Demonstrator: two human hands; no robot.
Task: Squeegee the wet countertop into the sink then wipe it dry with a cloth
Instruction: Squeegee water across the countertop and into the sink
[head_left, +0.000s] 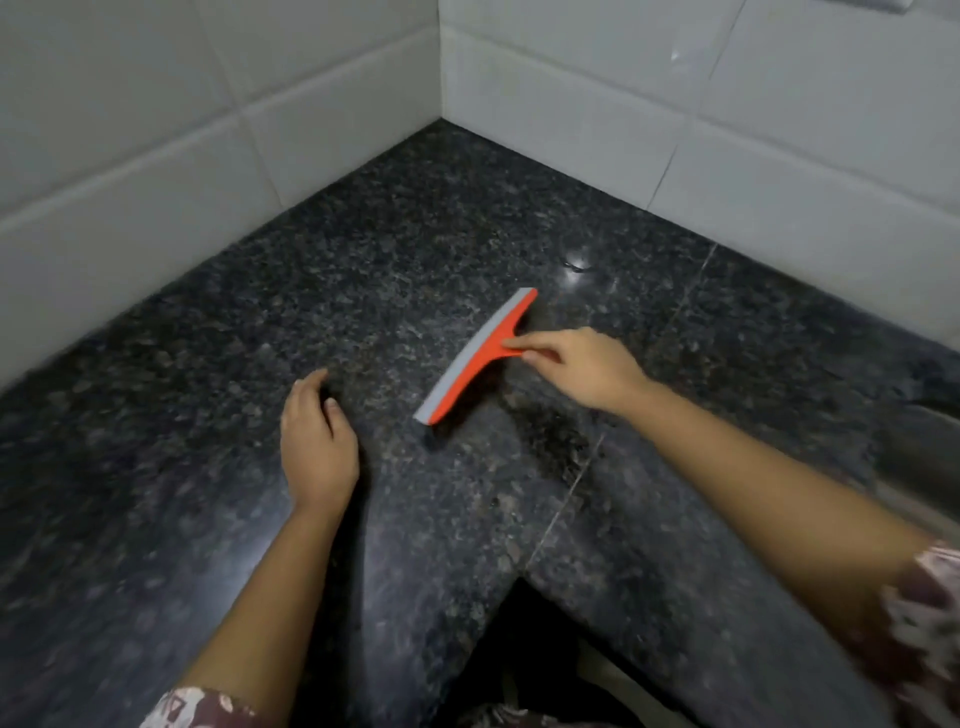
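The counter (467, 218) is dark stone with lots of small grey and brown specks, and it shines. It fills a corner where 2 walls of big white tiles (130, 104) meet. A thin line (691, 296) runs across the stone from the back wall toward the front edge. A bright spot of light (576, 265) glints on the stone just behind the squeegee. At the far right there is a strip of grey metal. It looks like the rim of the sink (930, 467), but it is too blurred to be sure.

The squeegee (467, 364) is orange with a grey rubber blade. It sits near the middle of the counter, slanted, with the blade side facing the left wall. Its short handle points to the right, and the right hand (587, 371) holds it there, with the fingers (524, 340) pinching the handle.

The left hand (317, 441) rests on the stone to the left of the squeegee, near it but not touching. Its fingers are loose, a little bent, and hold nothing. Both arms end in flowery sleeves (197, 709) at the bottom of the view.
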